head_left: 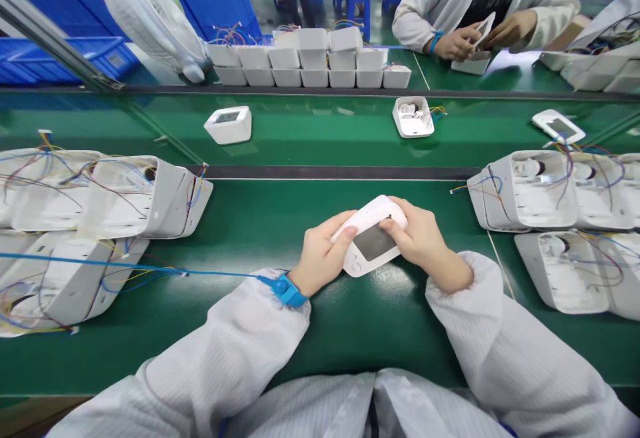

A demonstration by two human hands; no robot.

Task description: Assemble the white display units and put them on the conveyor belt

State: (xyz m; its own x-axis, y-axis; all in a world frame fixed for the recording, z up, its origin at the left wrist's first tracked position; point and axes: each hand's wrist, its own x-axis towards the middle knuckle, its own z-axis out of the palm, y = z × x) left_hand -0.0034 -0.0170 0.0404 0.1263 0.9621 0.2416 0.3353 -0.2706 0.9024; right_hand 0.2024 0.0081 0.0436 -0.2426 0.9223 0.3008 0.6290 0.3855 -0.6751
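Note:
Between my two hands is a white plastic device with a grey display [374, 243], held tilted above the green bench. My left hand [325, 251] grips its left end, thumb on the front face. Around that wrist sits a blue wrist strap [285, 289] with a blue cord running off to the left. My right hand [417, 235] is closed on the right end, its thumb pressed at the display's upper corner. The fingers behind the device are mostly hidden.
Stacked white housings with loose wires stand at left [125, 198] and right [545, 191]. On the strip ahead lie a white device [229, 125], an open housing [413, 118] and a front panel [559, 126]. Across the bench, a co-worker's hands [460, 43] hold a white part.

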